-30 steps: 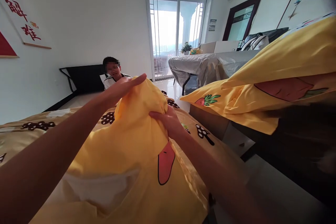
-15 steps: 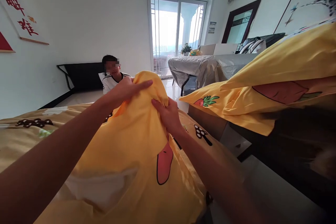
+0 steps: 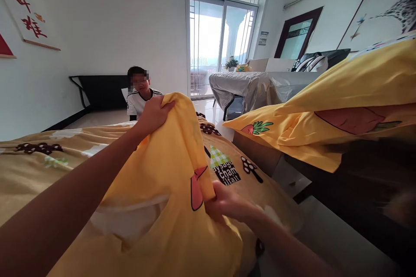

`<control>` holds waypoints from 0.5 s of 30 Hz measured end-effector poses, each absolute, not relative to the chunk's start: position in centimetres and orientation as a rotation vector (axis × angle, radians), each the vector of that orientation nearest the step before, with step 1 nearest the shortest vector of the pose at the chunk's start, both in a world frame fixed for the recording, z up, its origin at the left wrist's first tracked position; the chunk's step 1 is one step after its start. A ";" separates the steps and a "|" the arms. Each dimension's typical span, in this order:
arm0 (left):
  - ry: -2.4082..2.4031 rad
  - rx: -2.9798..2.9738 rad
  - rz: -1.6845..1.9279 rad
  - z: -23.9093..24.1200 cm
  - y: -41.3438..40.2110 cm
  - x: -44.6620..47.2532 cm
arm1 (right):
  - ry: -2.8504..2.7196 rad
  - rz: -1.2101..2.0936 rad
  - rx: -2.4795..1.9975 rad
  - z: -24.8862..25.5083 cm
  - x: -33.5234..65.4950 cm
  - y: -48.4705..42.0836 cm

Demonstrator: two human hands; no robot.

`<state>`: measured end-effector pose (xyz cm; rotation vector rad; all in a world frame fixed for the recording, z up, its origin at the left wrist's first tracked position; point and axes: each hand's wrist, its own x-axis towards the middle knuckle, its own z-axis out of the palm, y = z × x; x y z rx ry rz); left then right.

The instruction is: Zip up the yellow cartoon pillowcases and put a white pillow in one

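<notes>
A yellow cloth cover printed with a pink carrot hangs between my two hands, its lower part spread toward me. My left hand is closed on its raised upper end. Lower down, my right hand pinches the right edge beside the carrot print. White fabric shows through a gap in the yellow cloth; whether it is a filling or a lining I cannot tell. Underneath lies a tan patterned bedspread with mushroom prints and a lettered patch.
More yellow carrot-print cloth is draped at the right, above a cardboard box. A person in a white shirt sits low beyond the bed. Farther back stands a table under a silvery cover, near a sliding glass door.
My right hand has slid down the cloth's right edge, from near the top to beside the carrot print. My left hand keeps its hold on the upper end. The bedspread's lettered patch has come into view.
</notes>
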<state>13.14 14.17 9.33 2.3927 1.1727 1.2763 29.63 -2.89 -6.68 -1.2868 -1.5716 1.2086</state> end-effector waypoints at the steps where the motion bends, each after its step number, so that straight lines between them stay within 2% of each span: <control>1: 1.193 2.407 1.274 9.6 14.3 13.0 | -1.598 1.194 -1.333 -7.0 29.9 -3.3; 8: 1.465 2.381 1.491 13.7 13.1 10.6 | -1.829 0.739 -1.553 -9.0 27.3 0.8; 11: 1.621 2.442 1.438 15.9 13.4 9.3 | -1.811 0.559 -1.523 -9.9 24.5 3.0; 15: 1.628 2.329 1.311 16.1 16.5 7.7 | -1.793 0.634 -1.447 -10.0 25.3 2.5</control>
